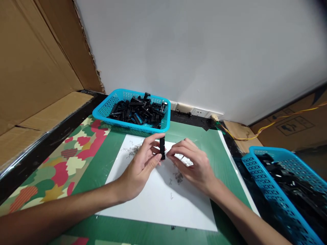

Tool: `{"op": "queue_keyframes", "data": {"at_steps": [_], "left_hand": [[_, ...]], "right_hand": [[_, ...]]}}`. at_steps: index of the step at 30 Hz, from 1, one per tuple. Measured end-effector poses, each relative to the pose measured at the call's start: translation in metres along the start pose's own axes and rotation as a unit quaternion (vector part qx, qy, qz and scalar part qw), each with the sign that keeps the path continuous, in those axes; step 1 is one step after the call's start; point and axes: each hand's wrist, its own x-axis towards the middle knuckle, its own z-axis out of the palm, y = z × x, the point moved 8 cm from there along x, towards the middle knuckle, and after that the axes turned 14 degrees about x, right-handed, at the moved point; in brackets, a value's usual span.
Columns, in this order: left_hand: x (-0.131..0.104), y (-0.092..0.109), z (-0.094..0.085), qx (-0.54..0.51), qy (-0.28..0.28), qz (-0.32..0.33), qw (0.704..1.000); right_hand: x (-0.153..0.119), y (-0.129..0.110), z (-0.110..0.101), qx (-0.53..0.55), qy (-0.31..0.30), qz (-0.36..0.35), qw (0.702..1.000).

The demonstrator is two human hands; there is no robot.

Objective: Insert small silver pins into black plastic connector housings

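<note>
My left hand [143, 163] grips a small black plastic part [162, 147] upright between thumb and fingers, above a white sheet [143, 207]. Just right of that part, my right hand [191, 161] is closed in a pinch, its fingertips close to the part; whatever they hold is too small to make out. Thin wire pieces [131, 149] lie in a pile on the sheet's left side. Another cluster of wire pieces [178, 177] is below my right hand, with a few loose ones nearer me.
A blue basket [131, 126] of black parts stands at the back against the wall. Another blue basket [265, 183] with black parts is at the right. Cardboard [38, 51] rises at the left; yellow wires [265, 127] run from a wall socket.
</note>
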Motion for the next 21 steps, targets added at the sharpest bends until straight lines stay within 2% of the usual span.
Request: {"op": "queue_keyframes", "data": {"at_steps": [12, 21], "left_hand": [[-0.0001, -0.0008, 0.0013, -0.011, -0.007, 0.001, 1.0], [0.0016, -0.0001, 0.0065, -0.023, -0.055, -0.023, 0.998]], "right_hand": [[-0.0036, 0.0033, 0.0018, -0.022, -0.015, -0.021, 0.999], [-0.0005, 0.0012, -0.0026, -0.005, -0.052, -0.044, 0.998]]}}
